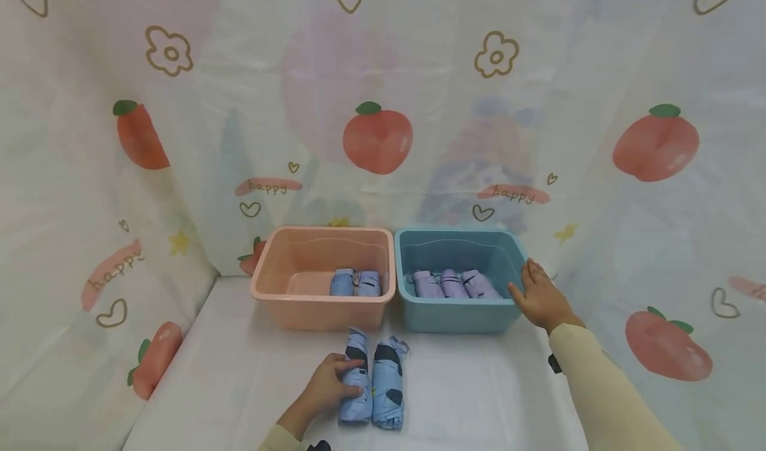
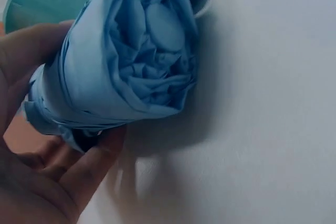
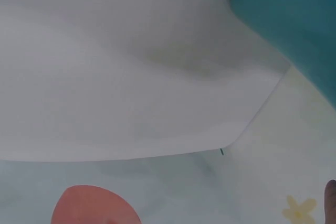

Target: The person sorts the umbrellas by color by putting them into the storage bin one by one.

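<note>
My left hand [image 1: 330, 386] holds a blue folded umbrella [image 1: 357, 411] with dark patches, thumb and fingers on opposite sides of it. In the left wrist view the gathered end of this umbrella [image 2: 152, 51] faces the camera. A second blue folded umbrella [image 1: 387, 388], with a loop at its far end, lies just to its right. At the right end of the teal bin [image 1: 461, 316], my right hand [image 1: 543, 298] rests by the rim with fingers extended. The right wrist view has only a fingertip [image 3: 331, 203] at its edge.
Left of the teal bin stands a pink bin [image 1: 323, 314] with two blue rolled umbrellas [image 1: 356, 283] inside. Three lilac rolled umbrellas [image 1: 451, 285] lie in the teal bin. A white-covered table [image 1: 239, 384] carries everything, and a printed curtain [image 1: 449, 92] hangs around it.
</note>
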Demonstrator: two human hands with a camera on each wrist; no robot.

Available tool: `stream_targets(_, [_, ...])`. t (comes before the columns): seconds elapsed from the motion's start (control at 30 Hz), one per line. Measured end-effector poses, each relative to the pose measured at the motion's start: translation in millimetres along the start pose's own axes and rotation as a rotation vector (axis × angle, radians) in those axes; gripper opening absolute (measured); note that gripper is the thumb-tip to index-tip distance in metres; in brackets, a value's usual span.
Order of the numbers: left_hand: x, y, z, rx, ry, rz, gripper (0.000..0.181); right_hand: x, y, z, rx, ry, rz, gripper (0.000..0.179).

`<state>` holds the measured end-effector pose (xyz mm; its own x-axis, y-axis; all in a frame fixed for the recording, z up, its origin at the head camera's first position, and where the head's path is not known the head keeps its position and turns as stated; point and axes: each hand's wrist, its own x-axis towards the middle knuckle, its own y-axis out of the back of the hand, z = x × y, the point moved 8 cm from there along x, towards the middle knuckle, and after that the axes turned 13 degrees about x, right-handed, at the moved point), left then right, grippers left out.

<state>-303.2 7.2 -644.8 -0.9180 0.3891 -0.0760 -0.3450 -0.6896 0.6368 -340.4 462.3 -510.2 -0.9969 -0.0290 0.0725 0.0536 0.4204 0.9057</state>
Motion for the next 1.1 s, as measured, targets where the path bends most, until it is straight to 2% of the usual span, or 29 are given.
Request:
stream_targets(0.13, [-8.0, 15.8, -0.8, 0.010, 0.019, 0.070, 0.052, 1.7, -1, 0, -0.001, 0.003, 0.002, 0.083])
stream_targets(0.3, [-18.7, 39.0, -0.3, 0.019, 0.058, 0.072, 0.053, 2.0, -2, 1, 0.000, -0.003, -0.012, 0.084])
stream_targets(0.43, [-29.9, 61.4, 7.2, 0.063, 0.018, 0.062, 0.052, 2.3, -3, 2, -0.001, -0.009, -0.023, 0.087])
stream_targets(0.53, [-38.7, 78.4, 12.2, 0.085, -0.028, 0.079, 0.052, 2.8, -2, 1, 0.002, -0.004, -0.027, 0.087])
stream_targets(0.6, [-44.3, 88.3, 12.8, 0.084, -0.038, 0.099, 0.051, 3.0, -2, 1, 0.001, 0.000, -0.027, 0.086])
stream_targets(0.93, [-65.2, 122.1, 1.2, 0.018, 0.066, 0.181, 0.049, 0.1, -1, 2, 0.015, -0.005, -0.029, 0.087])
stream_targets(1.1, [-71.6, 143.6, 8.2, 0.013, 0.050, 0.201, 0.049, 0.4, -1, 1, 0.023, -0.010, -0.033, 0.085])
